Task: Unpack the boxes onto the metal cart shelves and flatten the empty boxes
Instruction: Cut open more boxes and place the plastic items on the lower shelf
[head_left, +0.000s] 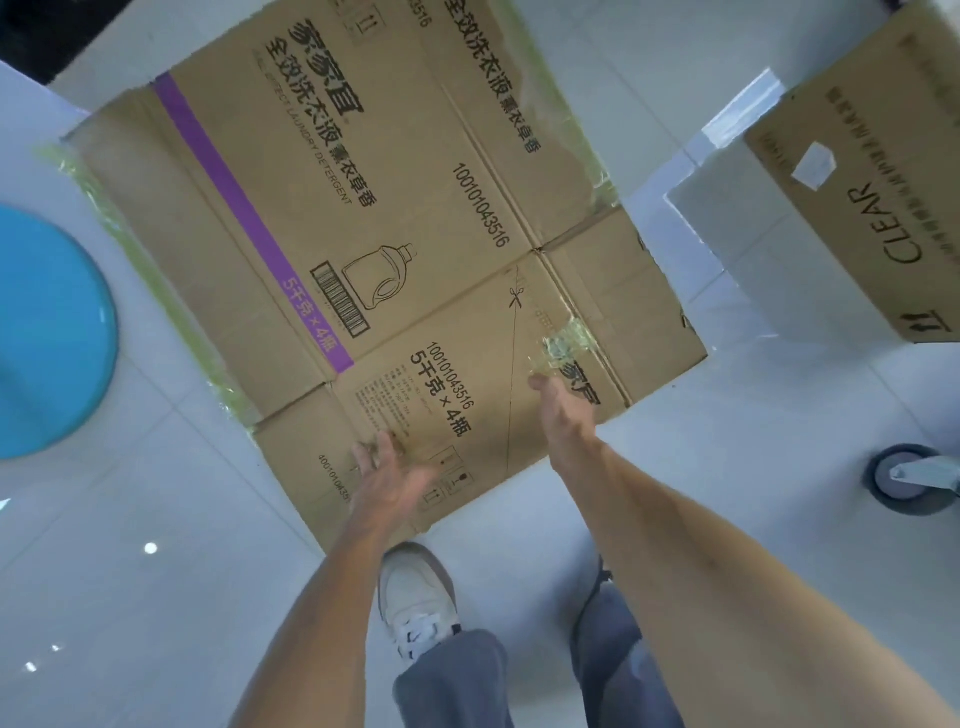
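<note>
Two boxes show — a flattened box (374, 249) lying on the white floor (156, 571), and a second box (878, 208) at the right, its contents hidden. The left hand (389, 478) hovers over the near flap, fingers spread, holding nothing; the right hand (563, 410) reaches down, fingers straight — also empty.
</note>
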